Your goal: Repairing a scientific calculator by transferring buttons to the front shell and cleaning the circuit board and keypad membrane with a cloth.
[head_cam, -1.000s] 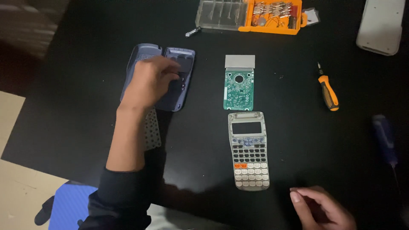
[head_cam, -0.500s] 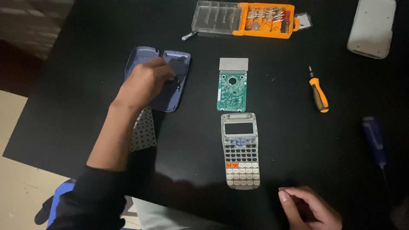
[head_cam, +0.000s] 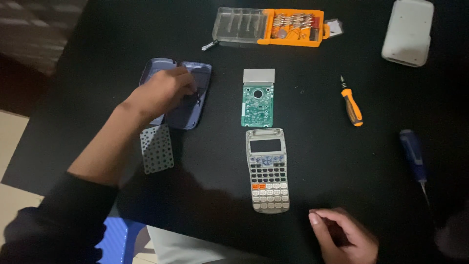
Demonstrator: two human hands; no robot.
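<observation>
Left hand [head_cam: 163, 93] rests on the blue-grey calculator shell [head_cam: 188, 98], fingers curled onto its inner face; can't tell whether it actually grips anything. Shell sits left of centre on the black desk [head_cam: 317, 161]. Perforated grey key mat [head_cam: 157, 149] just below it, beside the forearm. Right hand [head_cam: 344, 234] lies loosely curled at the near desk edge, holding nothing. Centre: green circuit board [head_cam: 257, 105] with grey display strip, calculator front panel [head_cam: 267, 168] just below. Orange-and-clear bit case [head_cam: 271, 27] top centre, orange screwdriver [head_cam: 352, 102] right, blue screwdriver [head_cam: 414, 154] further right, white rounded case [head_cam: 408, 32] top right.
</observation>
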